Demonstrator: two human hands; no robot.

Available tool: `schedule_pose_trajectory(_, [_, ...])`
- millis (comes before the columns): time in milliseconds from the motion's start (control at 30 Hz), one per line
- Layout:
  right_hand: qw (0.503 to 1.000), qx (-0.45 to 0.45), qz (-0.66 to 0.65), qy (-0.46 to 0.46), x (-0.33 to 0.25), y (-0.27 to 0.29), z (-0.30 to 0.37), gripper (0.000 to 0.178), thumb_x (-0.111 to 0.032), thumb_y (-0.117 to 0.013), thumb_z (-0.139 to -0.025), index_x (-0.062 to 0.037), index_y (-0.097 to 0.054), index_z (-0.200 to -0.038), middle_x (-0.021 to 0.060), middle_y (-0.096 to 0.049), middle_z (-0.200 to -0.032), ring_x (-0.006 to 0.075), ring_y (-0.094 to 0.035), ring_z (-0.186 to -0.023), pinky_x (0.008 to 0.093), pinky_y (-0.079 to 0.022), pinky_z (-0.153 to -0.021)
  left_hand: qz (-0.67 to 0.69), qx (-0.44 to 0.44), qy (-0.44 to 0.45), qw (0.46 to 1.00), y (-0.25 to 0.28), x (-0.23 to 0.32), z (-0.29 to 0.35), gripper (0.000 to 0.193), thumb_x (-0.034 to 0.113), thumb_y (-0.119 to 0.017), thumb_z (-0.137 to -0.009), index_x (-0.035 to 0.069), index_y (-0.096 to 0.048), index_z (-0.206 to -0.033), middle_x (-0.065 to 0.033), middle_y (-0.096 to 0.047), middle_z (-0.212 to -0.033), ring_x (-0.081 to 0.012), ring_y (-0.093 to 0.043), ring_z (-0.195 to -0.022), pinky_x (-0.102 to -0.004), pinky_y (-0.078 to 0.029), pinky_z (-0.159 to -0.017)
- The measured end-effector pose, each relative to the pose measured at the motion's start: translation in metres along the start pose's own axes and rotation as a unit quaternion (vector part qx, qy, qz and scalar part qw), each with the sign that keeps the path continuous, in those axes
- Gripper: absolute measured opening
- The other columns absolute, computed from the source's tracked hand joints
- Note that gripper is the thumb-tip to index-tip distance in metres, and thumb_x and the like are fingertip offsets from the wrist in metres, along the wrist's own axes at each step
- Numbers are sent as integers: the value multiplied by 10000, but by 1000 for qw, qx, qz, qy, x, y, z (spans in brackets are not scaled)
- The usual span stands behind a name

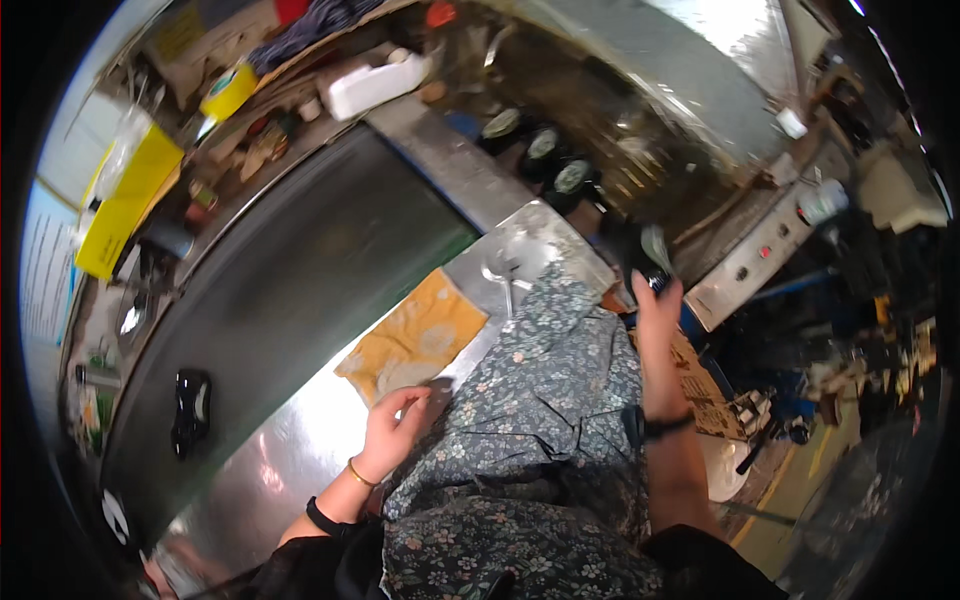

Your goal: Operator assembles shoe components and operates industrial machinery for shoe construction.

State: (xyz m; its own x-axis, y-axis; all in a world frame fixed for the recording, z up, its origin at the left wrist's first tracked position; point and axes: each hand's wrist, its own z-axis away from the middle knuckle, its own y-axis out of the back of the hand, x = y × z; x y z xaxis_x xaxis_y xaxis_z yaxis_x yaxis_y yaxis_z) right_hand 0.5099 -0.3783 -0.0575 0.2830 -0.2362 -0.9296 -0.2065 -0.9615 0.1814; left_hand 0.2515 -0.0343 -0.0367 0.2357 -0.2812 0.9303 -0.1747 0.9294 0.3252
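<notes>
My right hand (pixel 660 302) is stretched out to the right, its fingers closed round the near end of a dark bottle (pixel 652 248) with a pale label; motion blurs it somewhat. My left hand (pixel 396 425) hovers low by the edge of a yellow cloth (pixel 425 325), fingers curled in and nothing visible in them. The cloth lies on a shiny metal ledge. Several similar dark bottles (pixel 541 150) stand in a row beyond the metal corner. Another glossy black bottle (pixel 191 412) lies on the dark conveyor belt (pixel 310 240) at the left.
A patterned apron (pixel 540 400) covers my front. A metal control panel (pixel 755 255) with buttons sits at the right. Along the far side of the belt, a shelf carries a white container (pixel 375 88), yellow tape (pixel 228 92) and a yellow box (pixel 125 200). Cardboard (pixel 700 385) is below my right arm.
</notes>
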Motion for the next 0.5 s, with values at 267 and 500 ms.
schedule_pose_trajectory(267, [929, -311, 189, -69, 59, -84, -79, 408, -144, -585, -970, 41, -541, -1331, 167, -630, -1259, 214, -610, -1093, 318, -462, -964, -129, 212, 11, 969, 90, -45, 83, 219, 120, -549, -929, 59, -651, -1113, -159, -680, -1041, -335, -660, -968, -389, -524, -866])
schedule_pose_trajectory(500, [866, -359, 312, 152, -1, 29, 80, 285, -76, -517, -990, 60, -618, -1218, 220, -641, -1226, 332, -608, -1149, 378, -456, -1006, -460, 464, 155, 741, 319, -169, 131, 596, 56, -691, -738, 23, -515, -1306, -191, -504, -1391, -392, -440, -1319, -435, -344, -1127])
